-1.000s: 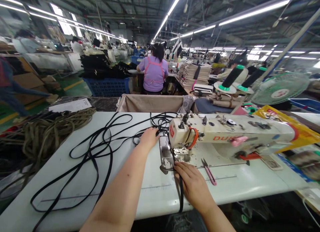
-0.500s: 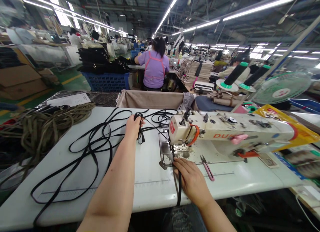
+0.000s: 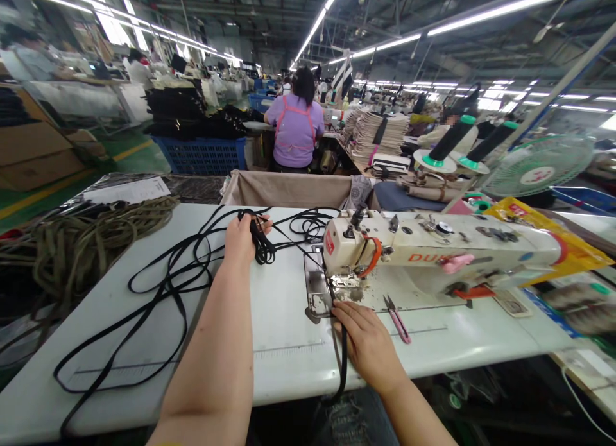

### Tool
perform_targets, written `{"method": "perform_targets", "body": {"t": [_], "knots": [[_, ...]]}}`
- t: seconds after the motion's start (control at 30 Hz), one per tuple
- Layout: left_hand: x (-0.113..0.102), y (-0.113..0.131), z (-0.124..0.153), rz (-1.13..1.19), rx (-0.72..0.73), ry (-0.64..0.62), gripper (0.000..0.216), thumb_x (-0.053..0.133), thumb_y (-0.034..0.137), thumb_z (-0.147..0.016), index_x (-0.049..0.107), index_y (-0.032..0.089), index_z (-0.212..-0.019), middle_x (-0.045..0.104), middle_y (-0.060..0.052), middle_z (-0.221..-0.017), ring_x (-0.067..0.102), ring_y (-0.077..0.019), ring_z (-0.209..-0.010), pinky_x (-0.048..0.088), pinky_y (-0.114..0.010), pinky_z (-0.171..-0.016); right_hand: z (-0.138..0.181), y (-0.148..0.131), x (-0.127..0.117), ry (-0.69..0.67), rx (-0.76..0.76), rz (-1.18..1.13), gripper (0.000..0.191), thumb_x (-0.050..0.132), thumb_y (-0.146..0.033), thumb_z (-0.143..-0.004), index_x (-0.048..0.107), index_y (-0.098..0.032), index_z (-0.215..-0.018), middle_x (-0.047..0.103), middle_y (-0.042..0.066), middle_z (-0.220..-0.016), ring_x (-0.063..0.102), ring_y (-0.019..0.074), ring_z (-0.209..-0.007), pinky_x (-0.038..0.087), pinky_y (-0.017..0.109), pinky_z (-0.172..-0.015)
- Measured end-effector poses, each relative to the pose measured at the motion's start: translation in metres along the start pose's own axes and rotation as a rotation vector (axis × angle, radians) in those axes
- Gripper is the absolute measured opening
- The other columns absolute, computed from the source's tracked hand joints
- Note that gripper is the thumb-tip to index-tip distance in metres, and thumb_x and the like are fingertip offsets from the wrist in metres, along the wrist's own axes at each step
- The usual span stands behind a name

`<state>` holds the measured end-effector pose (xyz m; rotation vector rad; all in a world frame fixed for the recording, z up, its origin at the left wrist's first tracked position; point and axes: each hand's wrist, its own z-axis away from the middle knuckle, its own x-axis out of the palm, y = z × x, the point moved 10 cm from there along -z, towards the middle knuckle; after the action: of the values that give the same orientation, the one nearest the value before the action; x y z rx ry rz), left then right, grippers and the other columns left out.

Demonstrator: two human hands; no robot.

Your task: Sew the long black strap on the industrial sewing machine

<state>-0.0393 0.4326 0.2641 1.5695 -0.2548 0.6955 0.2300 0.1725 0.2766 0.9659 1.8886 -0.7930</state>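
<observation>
Tape (image 3: 343, 356) runs from the sewing foot (image 3: 345, 282) beneath the right hand (image 3: 364, 335) at five o'clock, fingers together, pinch hidden; left hand (image 3: 242, 233) clamps bunched tape at ten. Guiding it flat should prevent twists.

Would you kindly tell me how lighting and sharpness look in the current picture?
Head view, top: ceiling light glares white; head view, far left: person looks blurred; head view, front: tabletop shines softly; head view, centre right: sewing machine is fairly crisp.

Orange letters "DU" (image 3: 419, 258) legible on sewing machine (image 3: 495, 244) arm, remainder unclear; red label (image 3: 329, 242) on its head illegible.
</observation>
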Motion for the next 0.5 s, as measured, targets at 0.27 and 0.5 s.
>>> {"method": "perform_targets", "body": {"t": [0.27,0.5], "knots": [[0.000,0.024,0.002,0.086,0.128,-0.020,0.025,0.061,0.043,-0.098,0.055,0.020,-0.090,0.079,-0.011,-0.090,0.078,-0.0235,-0.077,0.067,-0.043,-0.078,0.000,0.000,0.000,0.000,0.001,0.006,0.031,0.052,-0.024,-0.111,0.069,-0.020,-0.137,0.072,0.011,-0.139,0.068,0.0266,-0.128,0.059,0.048,-0.106],[-0.010,0.038,-0.001,0.125,0.211,-0.009,0.032,0.064,0.051,-0.096,0.055,0.021,-0.089,0.078,-0.011,-0.105,0.078,-0.0260,-0.100,0.062,-0.049,-0.095,-0.001,-0.001,-0.001,-0.002,0.006,0.004,0.032,0.051,-0.023,-0.111,0.069,-0.022,-0.137,0.073,0.011,-0.139,0.068,0.0270,-0.128,0.059,0.048,-0.105]]}}
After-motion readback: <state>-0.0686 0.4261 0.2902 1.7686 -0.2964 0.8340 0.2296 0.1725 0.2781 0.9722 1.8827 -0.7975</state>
